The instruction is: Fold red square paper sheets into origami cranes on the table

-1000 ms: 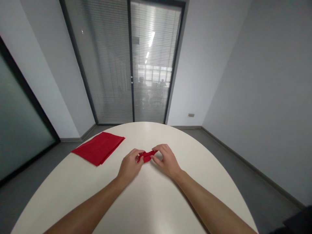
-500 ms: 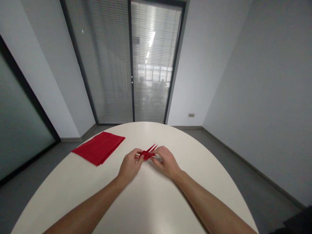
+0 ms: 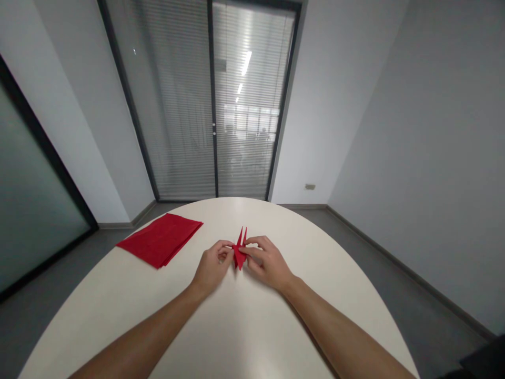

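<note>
- Two hands are met over the white table (image 3: pixel 244 326), with a small folded red paper piece (image 3: pixel 239 252) pinched between their fingertips.
- Left hand (image 3: pixel 211 266): fingers curled, closed on the piece's left edge.
- Right hand (image 3: pixel 267 262): thumb and forefinger closed on its right edge.
- Two narrow points are seen rising above the fingers.
- A stack of red sheets (image 3: pixel 161 238) is laid well left of the left fingers.

White table (image 3: pixel 252 326), red sheets (image 3: pixel 161 239)
</note>
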The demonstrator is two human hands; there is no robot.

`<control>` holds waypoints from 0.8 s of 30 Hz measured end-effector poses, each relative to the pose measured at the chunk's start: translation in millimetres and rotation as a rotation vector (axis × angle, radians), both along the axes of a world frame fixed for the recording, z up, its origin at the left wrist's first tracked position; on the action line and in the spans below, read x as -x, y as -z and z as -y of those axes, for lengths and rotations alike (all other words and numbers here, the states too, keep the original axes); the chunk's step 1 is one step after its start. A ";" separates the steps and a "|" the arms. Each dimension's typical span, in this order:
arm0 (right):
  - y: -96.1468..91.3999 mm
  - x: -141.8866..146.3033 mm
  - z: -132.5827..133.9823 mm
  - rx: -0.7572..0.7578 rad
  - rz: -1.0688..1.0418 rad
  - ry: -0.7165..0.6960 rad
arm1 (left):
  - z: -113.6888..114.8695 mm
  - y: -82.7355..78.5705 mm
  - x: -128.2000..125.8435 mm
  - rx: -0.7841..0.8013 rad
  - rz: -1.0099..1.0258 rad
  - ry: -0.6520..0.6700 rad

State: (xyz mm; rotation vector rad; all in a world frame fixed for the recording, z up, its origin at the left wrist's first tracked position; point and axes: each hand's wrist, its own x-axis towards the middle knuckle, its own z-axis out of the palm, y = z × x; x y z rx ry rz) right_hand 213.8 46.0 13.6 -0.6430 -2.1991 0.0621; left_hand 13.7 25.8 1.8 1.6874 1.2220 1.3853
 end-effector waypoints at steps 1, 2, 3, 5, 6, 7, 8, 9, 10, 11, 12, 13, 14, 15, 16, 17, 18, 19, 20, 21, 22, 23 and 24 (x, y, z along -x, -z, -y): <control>-0.3 0.1 0.9 0.014 -0.007 0.009 | -0.2 0.2 0.2 0.004 0.012 0.004; -0.5 0.2 1.6 0.034 -0.014 0.019 | -0.3 0.3 0.3 0.009 0.023 0.008; -0.8 0.4 2.1 0.057 -0.023 0.028 | -0.4 0.4 0.3 0.015 0.034 0.013; -0.9 0.8 2.4 0.110 -0.054 0.047 | -0.1 0.2 0.1 0.021 0.049 0.025; -0.7 1.1 2.1 0.137 -0.076 0.052 | 0.2 0.1 -0.1 0.022 0.055 0.032; -0.1 1.4 1.6 0.165 -0.097 0.049 | 0.4 0.1 -0.4 0.022 0.062 0.039; 0.7 1.7 1.1 0.199 -0.120 0.043 | 0.6 0.2 -0.7 0.024 0.070 0.047; 1.7 2.0 0.4 0.239 -0.142 0.038 | 0.7 0.3 -1.1 0.027 0.080 0.057; 2.9 2.2 -0.2 0.282 -0.159 0.035 | 0.8 0.5 -1.3 0.034 0.090 0.067; 4.2 2.5 -0.6 0.322 -0.174 0.040 | 0.9 0.8 -1.5 0.041 0.099 0.078; 5.4 2.7 -1.0 0.353 -0.187 0.051 | 0.9 1.0 -1.6 0.049 0.105 0.088; 6.5 2.8 -1.2 0.371 -0.196 0.065 | 1.0 1.2 -1.5 0.053 0.104 0.097; 7.5 3.0 -1.4 0.376 -0.203 0.076 | 1.1 1.3 -1.3 0.052 0.097 0.101; 8.4 3.0 -1.5 0.373 -0.206 0.082 | 1.3 1.3 -0.9 0.044 0.082 0.097; 9.2 3.0 -1.7 0.368 -0.212 0.082 | 1.5 1.1 -0.5 0.031 0.062 0.087; 10.1 2.9 -2.0 0.367 -0.220 0.076 | 1.8 0.7 -0.1 0.015 0.039 0.074; 11.0 2.7 -2.5 0.371 -0.225 0.066 | 2.1 0.2 0.3 -0.002 0.015 0.058; 11.9 2.5 -3.2 0.377 -0.228 0.056 | 2.5 -0.4 0.7 -0.014 -0.009 0.040; 12.8 2.3 -4.0 0.381 -0.230 0.048 | 2.9 -1.1 1.0 -0.021 -0.030 0.021; 13.7 2.1 -5.0 0.379 -0.230 0.044 | 3.3 -1.9 1.2 -0.025 -0.049 0.005; 14.4 1.9 -6.1 0.369 -0.230 0.046 | 3.7 -2.6 1.3 -0.030 -0.066 -0.008; 14.9 1.7 -7.1 0.351 -0.227 0.051 | 4.1 -3.3 1.4 -0.035 -0.081 -0.017; 15.1 1.6 -8.0 0.330 -0.223 0.057 | 4.6 -3.8 1.4 -0.041 -0.093 -0.023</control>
